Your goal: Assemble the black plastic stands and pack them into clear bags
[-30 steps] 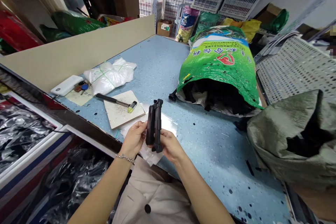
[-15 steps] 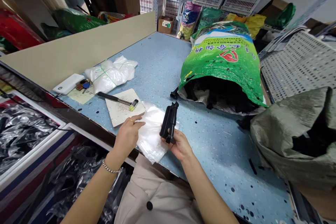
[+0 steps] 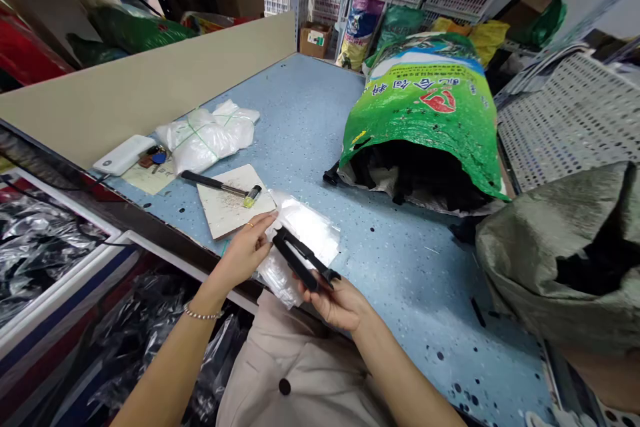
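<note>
Black plastic holder gripped in your right hand

Your right hand wraps around the holder's lower end. Your left hand is open and flat, its fingertips at the edge of a clear plastic bag. The holder is over the bag, not inside it, and the bag looks empty. Just past them, a small hammer lies on a white board on the blue surface. Farther off sits a green sack with black pieces at its mouth.
</note>
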Demonstrator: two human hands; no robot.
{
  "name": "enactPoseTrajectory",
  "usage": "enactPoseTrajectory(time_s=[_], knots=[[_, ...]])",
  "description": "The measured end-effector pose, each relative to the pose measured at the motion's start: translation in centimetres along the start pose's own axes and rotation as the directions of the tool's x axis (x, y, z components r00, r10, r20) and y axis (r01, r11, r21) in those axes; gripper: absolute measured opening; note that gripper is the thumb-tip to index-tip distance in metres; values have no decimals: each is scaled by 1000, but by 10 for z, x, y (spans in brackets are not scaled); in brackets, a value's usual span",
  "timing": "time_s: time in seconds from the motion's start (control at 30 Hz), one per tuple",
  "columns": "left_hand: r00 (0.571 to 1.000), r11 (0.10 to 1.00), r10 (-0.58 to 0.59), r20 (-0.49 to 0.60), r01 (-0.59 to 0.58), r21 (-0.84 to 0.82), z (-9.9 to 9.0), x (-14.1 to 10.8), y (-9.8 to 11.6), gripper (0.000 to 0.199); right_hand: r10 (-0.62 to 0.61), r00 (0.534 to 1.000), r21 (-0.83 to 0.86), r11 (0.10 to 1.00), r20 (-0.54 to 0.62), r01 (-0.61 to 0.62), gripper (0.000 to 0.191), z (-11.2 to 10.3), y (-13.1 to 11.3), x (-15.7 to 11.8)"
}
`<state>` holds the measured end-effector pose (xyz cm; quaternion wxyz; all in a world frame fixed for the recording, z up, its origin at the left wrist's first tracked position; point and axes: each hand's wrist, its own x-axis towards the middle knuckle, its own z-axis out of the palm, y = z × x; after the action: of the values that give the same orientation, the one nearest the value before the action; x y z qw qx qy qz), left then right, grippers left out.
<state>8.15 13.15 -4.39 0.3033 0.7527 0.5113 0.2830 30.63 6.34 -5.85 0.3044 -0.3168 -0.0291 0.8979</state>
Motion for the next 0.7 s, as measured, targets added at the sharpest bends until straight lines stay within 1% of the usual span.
enactPoseTrajectory(time_s=[0.03,0.07,0.13,0.17,0.2,0.23,0.27,0.3,0.33,0.4,0.47,0.53,0.57,0.63,0.67,0.7], knots=[[1000,999,23,14,-24,48,1,-5,3,60,-37,998,9,999,-46,37,25,0,1,8],[998,994,61,33,-64,90,2,-10,7,62,-102,991,-7,995,-91,102,27,2,1,14],[984,977,159,78,-168,132,5,-19,17,66,-273,949,-83,961,-158,262,39,9,4,21],[976,970,194,99,-206,127,7,-22,21,68,-338,927,-115,940,-166,322,46,13,5,22],[970,967,216,109,-228,111,8,-25,24,69,-364,919,-122,930,-150,348,51,17,6,21],[969,968,225,99,-234,95,7,-26,25,69,-344,933,-102,937,-110,333,53,19,7,19],[972,969,227,68,-232,84,6,-25,25,67,-291,956,-63,956,-48,288,51,20,8,15],[973,970,228,24,-229,81,5,-24,23,66,-224,974,-14,974,29,224,47,19,8,12],[972,970,232,-27,-229,86,3,-22,21,64,-160,981,33,987,108,157,42,16,8,9],[959,962,260,-111,-248,110,2,-19,17,64,-85,971,103,993,225,63,36,8,7,4],[937,943,324,-129,-310,119,5,-20,21,67,-72,960,130,991,270,38,33,1,7,5],[909,910,411,-70,-405,90,13,-26,32,70,-75,966,103,993,247,51,34,-3,8,8],[892,891,451,-22,-449,60,17,-31,39,71,-105,973,78,993,207,90,35,-4,8,10],[868,871,490,79,-491,-7,24,-39,53,71,-213,971,36,977,108,210,35,-2,8,12],[868,875,482,121,-482,-30,25,-43,59,71,-290,956,-9,957,55,290,34,1,9,12],[875,889,457,158,-457,-41,25,-46,63,70,-375,927,-79,924,8,374,33,4,9,10]])
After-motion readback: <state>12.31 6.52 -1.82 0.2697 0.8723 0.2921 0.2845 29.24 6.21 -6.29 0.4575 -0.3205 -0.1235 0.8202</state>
